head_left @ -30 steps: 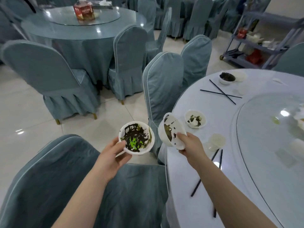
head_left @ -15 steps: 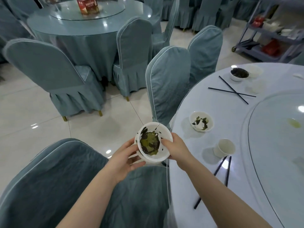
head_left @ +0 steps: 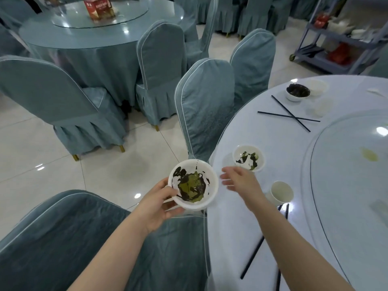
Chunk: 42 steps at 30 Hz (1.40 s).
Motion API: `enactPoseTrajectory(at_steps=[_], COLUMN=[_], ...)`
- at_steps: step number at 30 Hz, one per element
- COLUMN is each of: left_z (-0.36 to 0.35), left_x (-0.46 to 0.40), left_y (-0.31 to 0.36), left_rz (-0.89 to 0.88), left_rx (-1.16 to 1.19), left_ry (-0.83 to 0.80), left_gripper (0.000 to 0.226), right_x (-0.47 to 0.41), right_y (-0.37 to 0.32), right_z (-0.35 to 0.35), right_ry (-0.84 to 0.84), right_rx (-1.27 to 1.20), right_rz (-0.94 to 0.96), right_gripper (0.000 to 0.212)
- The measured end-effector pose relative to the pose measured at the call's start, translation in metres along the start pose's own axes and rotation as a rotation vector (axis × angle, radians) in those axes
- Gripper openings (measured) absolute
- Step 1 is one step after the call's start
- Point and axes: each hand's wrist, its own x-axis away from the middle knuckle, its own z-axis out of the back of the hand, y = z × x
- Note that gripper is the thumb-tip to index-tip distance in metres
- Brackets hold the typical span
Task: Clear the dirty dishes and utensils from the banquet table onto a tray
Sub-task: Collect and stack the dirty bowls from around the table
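My left hand (head_left: 156, 205) grips a stack of dirty white bowls (head_left: 193, 184), smeared black and green, held off the table's left edge above a chair seat. My right hand (head_left: 241, 181) hovers empty with fingers spread, just right of the stack and just short of a small dirty bowl (head_left: 248, 158) on the banquet table (head_left: 241, 238). A white cup (head_left: 281, 192) stands right of that wrist. Black chopsticks (head_left: 255, 255) lie partly under my right forearm. A second crossed pair of chopsticks (head_left: 290, 116) and a dark-filled bowl (head_left: 297, 92) sit farther back.
Covered chairs stand close by: one (head_left: 206, 106) against the table's edge, another (head_left: 63, 238) below my left arm. A glass turntable (head_left: 346, 175) fills the table's middle. A service cart (head_left: 340, 36) with dishes stands at the far right. Another round table (head_left: 94, 34) stands behind.
My right hand set its bowl into the one in my left hand, then let go. It has moved right toward the small dirty bowl on the table.
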Motion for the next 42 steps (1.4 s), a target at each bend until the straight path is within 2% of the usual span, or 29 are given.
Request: enactPoseTrajectory(at_steps=[3, 4, 7, 9, 11, 14, 16, 18, 21, 23, 25, 26, 29, 31, 32, 35, 39, 42], left_z=[-0.001, 0.000, 0.005, 0.009, 0.011, 0.013, 0.013, 0.013, 0.014, 0.016, 0.018, 0.019, 0.026, 0.031, 0.033, 0.041, 0.049, 0.054], left_x=[-0.003, -0.004, -0.002, 0.000, 0.002, 0.002, 0.003, 0.003, 0.005, 0.006, 0.009, 0.010, 0.014, 0.016, 0.018, 0.023, 0.030, 0.034], left_y=[0.004, 0.005, 0.010, 0.013, 0.014, 0.015, 0.014, 0.012, 0.008, 0.005, 0.004, 0.004, 0.006, 0.008, 0.009, 0.010, 0.010, 0.011], left_rz=[0.016, 0.023, 0.044, 0.049, 0.053, 0.053, 0.055, 0.058, 0.065, 0.073, 0.077, 0.077, 0.064, 0.054, 0.051, 0.039, 0.012, -0.009], left_rx=[0.069, 0.091, 0.146, 0.178, 0.202, 0.216, 0.221, 0.222, 0.223, 0.220, 0.210, 0.203, 0.191, 0.209, 0.220, 0.241, 0.248, 0.275], left_ry=[0.012, 0.018, 0.040, 0.054, 0.067, 0.081, 0.085, 0.090, 0.093, 0.084, 0.077, 0.079, 0.090, 0.102, 0.110, 0.126, 0.145, 0.166], left_gripper=[0.033, 0.033, 0.031, 0.030, 0.032, 0.035, 0.034, 0.032, 0.030, 0.034, 0.042, 0.045, 0.040, 0.035, 0.035, 0.039, 0.034, 0.034], right_x=[-0.029, -0.037, -0.056, -0.060, -0.058, -0.046, -0.035, -0.026, -0.020, -0.019, -0.018, -0.017, -0.023, -0.033, -0.040, -0.058, -0.069, -0.066], right_y=[0.012, 0.018, 0.031, 0.035, 0.036, 0.037, 0.042, 0.053, 0.072, 0.084, 0.086, 0.085, 0.073, 0.064, 0.060, 0.053, 0.047, 0.037], right_z=[0.029, 0.036, 0.044, 0.045, 0.046, 0.040, 0.034, 0.030, 0.027, 0.026, 0.025, 0.024, 0.019, 0.017, 0.017, 0.016, 0.013, 0.000], right_ry=[0.280, 0.303, 0.216, 0.208, 0.266, 0.373, 0.340, 0.225, 0.072, -0.033, -0.058, -0.019, 0.185, 0.221, 0.213, 0.239, 0.266, 0.211], right_rx=[0.529, 0.679, 0.995, 1.047, 0.985, 0.784, 0.747, 0.781, 0.969, 1.006, 0.830, 0.684, 0.052, -0.335, -0.449, -0.591, -0.526, -0.475], right_rz=[0.179, 0.204, 0.190, 0.204, 0.273, 0.511, 0.715, 0.798, 0.700, 0.556, 0.395, 0.298, -0.085, -0.315, -0.382, -0.434, -0.442, -0.376], right_gripper=[0.024, 0.027, 0.022, 0.023, 0.024, 0.010, 0.003, 0.007, 0.006, 0.019, 0.032, 0.033, 0.019, 0.025, 0.032, 0.040, 0.026, 0.021])
